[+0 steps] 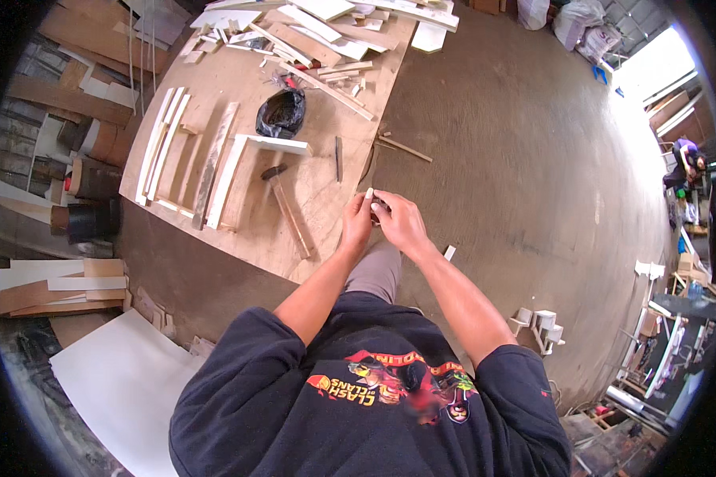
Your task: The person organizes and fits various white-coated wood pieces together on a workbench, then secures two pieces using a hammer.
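My left hand (357, 220) and my right hand (400, 223) are close together in front of me, just past the right edge of the wooden table (282, 253). Both have their fingers closed. Something small, with a dark part, shows between them, but the fingers hide most of it and I cannot make out what it is. On the table to the left, a hammer (288, 208) with a wooden handle lies nearest to my hands. Beyond it are a thin dark strip (339, 159) and a white-faced board (278, 145).
A black plastic-lined container (281, 113) stands on the table, with long wood strips (161, 147) to its left. Offcuts (326, 40) pile up at the far end. A white sheet (123, 381) lies at lower left. Far right, another person (686, 163) is by stacked materials.
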Tool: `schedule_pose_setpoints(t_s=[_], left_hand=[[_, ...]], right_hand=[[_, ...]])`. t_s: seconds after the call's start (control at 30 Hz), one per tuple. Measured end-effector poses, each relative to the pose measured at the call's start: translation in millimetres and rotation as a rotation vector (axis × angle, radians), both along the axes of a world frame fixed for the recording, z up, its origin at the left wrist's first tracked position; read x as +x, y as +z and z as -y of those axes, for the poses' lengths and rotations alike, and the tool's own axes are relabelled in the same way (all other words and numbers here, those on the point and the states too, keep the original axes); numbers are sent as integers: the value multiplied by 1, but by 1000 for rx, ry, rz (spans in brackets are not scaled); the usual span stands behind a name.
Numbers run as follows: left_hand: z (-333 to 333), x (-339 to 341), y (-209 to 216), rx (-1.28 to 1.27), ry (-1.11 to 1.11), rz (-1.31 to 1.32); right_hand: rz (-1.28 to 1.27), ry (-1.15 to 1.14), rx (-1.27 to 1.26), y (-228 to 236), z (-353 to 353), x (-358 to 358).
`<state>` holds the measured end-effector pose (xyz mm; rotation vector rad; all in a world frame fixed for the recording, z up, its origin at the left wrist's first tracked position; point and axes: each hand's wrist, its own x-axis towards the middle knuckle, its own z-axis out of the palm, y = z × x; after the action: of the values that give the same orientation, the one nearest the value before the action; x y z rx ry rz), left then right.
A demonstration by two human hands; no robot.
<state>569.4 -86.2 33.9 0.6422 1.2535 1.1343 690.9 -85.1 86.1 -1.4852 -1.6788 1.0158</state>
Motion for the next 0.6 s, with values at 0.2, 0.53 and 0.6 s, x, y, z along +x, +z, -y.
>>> schedule_pose_setpoints(t_s=[0.2,0.53,0.6], left_hand=[[-101,42,-13,28,93,21],[-285,79,-37,-46,209,121],[-316,71,-44,-25,251,84]], right_hand=[[51,70,30,-6,-104,36],[57,181,-89,-29,-307,74],[90,272,-3,-30,-345,70]])
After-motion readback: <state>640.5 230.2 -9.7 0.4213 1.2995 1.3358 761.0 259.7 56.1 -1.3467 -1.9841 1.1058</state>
